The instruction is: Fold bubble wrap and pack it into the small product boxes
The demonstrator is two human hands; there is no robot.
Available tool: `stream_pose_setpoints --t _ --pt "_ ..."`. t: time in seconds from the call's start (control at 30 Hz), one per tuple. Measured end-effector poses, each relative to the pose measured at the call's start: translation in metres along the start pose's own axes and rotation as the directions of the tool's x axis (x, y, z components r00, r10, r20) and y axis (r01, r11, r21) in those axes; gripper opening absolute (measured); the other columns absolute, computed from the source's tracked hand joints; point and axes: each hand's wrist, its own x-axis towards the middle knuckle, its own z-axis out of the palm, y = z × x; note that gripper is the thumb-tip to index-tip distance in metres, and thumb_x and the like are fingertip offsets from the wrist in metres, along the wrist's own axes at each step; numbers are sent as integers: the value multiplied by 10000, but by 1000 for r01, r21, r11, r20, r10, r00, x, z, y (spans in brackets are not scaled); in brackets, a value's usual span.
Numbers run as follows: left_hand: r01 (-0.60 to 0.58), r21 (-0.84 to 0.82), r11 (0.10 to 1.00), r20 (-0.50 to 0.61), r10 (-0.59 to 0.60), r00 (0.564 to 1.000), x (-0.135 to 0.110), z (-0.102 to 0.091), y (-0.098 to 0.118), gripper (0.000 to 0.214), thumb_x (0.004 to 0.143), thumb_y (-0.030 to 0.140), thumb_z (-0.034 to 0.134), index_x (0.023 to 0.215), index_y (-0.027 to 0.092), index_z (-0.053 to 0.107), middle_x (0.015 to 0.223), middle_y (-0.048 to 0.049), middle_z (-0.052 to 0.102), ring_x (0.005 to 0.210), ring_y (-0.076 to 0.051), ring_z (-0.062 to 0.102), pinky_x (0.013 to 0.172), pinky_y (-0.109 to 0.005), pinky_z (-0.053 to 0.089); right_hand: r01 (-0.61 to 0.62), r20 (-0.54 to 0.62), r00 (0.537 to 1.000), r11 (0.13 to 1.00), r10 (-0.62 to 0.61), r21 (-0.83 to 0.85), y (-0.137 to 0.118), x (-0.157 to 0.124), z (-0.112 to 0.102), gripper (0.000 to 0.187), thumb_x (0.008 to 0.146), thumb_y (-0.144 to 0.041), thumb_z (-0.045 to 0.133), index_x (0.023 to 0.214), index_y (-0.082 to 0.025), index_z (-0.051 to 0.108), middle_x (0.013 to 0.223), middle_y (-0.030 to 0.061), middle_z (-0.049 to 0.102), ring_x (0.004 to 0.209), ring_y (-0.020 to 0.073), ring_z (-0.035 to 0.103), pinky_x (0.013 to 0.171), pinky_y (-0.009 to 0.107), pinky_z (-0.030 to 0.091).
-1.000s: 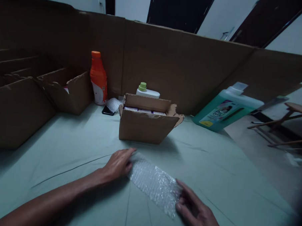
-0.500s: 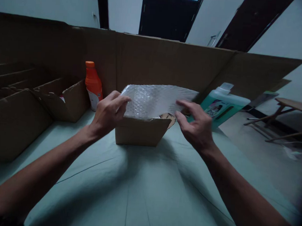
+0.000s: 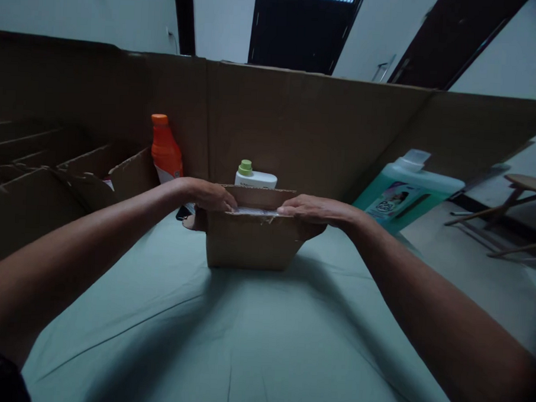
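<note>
A small open cardboard box (image 3: 248, 244) stands in the middle of a pale green sheet (image 3: 244, 342). My left hand (image 3: 208, 195) lies palm down over the box's left top edge, fingers stretched flat into the opening. My right hand (image 3: 309, 210) lies the same way over the right top edge. Between my fingertips a strip of bubble wrap (image 3: 256, 212) shows, lying flat inside the top of the box. Both hands press on it. The box's contents below are hidden.
An orange bottle (image 3: 166, 150) and a white bottle with a green cap (image 3: 255, 175) stand behind the box against a tall cardboard wall (image 3: 307, 125). A teal jug (image 3: 406, 192) leans at the right. Open cartons (image 3: 74, 175) fill the left side.
The bubble wrap went from the sheet near me up over the box and is now laid down inside its top. Both hands followed it and flattened out over the box.
</note>
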Motion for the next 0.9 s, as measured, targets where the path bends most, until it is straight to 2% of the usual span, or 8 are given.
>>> stream_pose_setpoints --t 0.07,0.13,0.27,0.4,0.53,0.7,0.8,0.9 --pt "-2 65 998 -64 6 998 -17 -1 3 241 734 300 767 939 177 743 815 -3 692 778 -190 664 780 -312 521 14 -176 984 988 -41 -152 -2 -10 1 396 898 -545 591 926 -181 744 783 47 718 669 194 679 630 308 511" --pt "-13 147 989 -288 55 956 -47 3 6 288 882 367 626 1066 161 709 957 -39 663 887 -211 660 856 -358 516 -42 -443 890 945 -111 -323 1 -27 4 319 915 -451 570 1010 -203 746 918 73 749 851 270 708 774 403 526" --pt "-102 63 993 -718 117 687 -117 35 -8 387 955 401 509 1285 226 609 1087 -55 631 975 -215 633 932 -385 519 -80 -710 686 955 -155 -286 31 -69 23 338 910 -461 539 1040 -216 731 1027 101 755 964 312 693 866 471 512" --pt "-3 -358 934 -594 -225 772 -131 91 -37 687 866 486 632 1458 197 439 1377 -137 564 1184 -299 602 981 -482 521 15 -658 753 999 18 44 65 -77 56 573 821 -570 628 1244 -184 646 1202 141 710 1017 311 686 824 441 556" --pt "-62 -548 834 -399 -195 896 -93 128 -36 758 861 392 629 1533 219 324 1554 -146 437 1390 -315 469 1124 -519 425 152 -541 841 963 -8 222 69 -42 86 720 784 -578 666 1358 -163 534 1353 157 637 1185 312 633 975 451 522" --pt "-117 -512 851 -481 -171 860 -85 139 -17 809 868 243 604 1576 168 220 1660 -154 266 1540 -292 241 1256 -491 236 73 -658 750 980 68 184 54 -32 107 648 725 -529 691 1238 -145 593 1157 152 710 1066 335 670 928 462 531" --pt "-86 -570 817 -474 -241 847 -126 137 -20 894 882 282 622 1604 190 103 1673 -149 238 1533 -284 270 1240 -486 289 71 -660 749 983 60 171 35 -43 118 595 731 -546 699 1192 -178 622 1081 135 722 981 324 681 842 435 552" --pt "10 -640 768 -469 -400 788 -188 130 -33 916 894 345 631 1608 245 67 1656 -143 288 1478 -295 380 1193 -506 368 177 -575 818 964 -33 197 0 -40 138 600 744 -553 705 1215 -192 620 1074 118 727 916 293 679 799 409 558"
